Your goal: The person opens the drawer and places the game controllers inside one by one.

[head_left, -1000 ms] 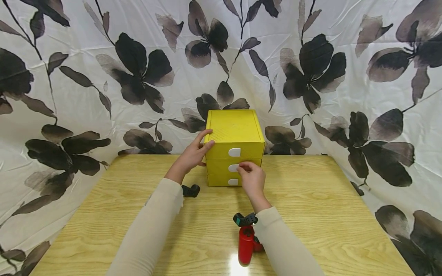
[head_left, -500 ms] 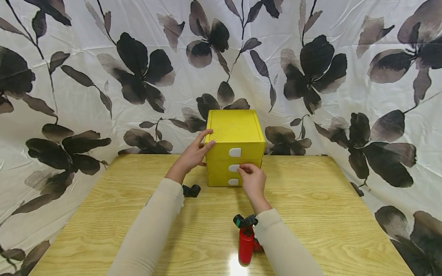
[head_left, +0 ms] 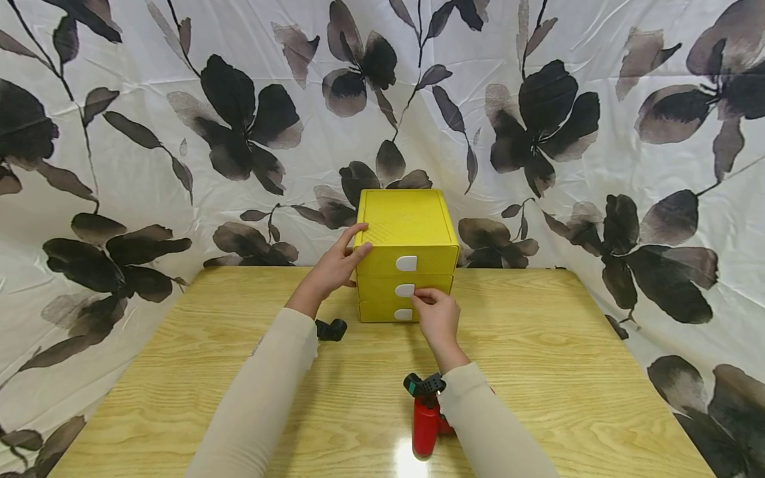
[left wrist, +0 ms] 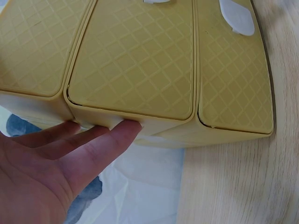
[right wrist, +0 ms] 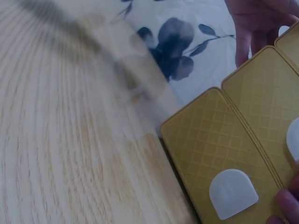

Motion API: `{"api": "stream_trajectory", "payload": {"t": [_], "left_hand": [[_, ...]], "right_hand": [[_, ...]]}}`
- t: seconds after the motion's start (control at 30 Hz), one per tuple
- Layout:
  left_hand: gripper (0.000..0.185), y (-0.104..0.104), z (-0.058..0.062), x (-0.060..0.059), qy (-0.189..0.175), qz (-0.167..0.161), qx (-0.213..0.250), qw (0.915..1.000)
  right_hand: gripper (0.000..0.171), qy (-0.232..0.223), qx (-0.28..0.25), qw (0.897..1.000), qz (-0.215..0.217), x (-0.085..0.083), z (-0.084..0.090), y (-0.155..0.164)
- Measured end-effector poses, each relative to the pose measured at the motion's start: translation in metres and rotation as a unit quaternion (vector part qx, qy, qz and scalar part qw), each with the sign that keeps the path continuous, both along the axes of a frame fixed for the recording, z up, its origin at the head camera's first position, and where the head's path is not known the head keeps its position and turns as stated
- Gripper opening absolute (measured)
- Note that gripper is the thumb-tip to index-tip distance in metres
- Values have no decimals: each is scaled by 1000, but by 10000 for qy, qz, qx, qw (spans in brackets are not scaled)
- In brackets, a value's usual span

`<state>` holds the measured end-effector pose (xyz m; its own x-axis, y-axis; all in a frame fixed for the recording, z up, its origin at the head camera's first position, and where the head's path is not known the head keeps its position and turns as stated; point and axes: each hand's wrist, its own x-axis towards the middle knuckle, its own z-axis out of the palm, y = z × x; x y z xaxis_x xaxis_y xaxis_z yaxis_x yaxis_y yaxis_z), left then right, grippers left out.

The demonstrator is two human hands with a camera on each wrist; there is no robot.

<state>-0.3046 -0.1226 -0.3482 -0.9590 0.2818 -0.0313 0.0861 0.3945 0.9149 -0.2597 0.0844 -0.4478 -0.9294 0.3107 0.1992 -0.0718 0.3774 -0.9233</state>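
i'm bracing my left hand (head_left: 335, 265), fingers straight, against the left top corner of the yellow drawer box (head_left: 406, 229) at the far middle of the table (head_left: 538, 372). moving right, my right hand (head_left: 438, 313) is pinching by the middle drawer's white tab (head_left: 404, 290). i'm judging a straight, level pull toward me works best, with the left hand pressing so the box isn't sliding.

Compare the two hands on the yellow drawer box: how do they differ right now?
The left hand rests with straight fingers on the yellow drawer box's upper left corner; the right hand is lower, at the front, fingertips by the middle drawer's white tab. Both touch the box; all drawers look closed.
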Motion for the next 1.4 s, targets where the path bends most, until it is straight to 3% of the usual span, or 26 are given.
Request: {"api": "stream_trajectory", "payload": {"t": [0.1,0.83,1.4], "left_hand": [[60,-2,-11,-9,75,47,-10,10000],[61,-1,-14,-10,144,92,-63,9998],[62,-2,-14,-10,189,100,-40,9998]], "right_hand": [[12,-46,-3,10000,60,0,-3,0],[12,-417,222,9987,187,-1,-14,1],[10,-339,721,9959,424,-2,-20,-3]]}}
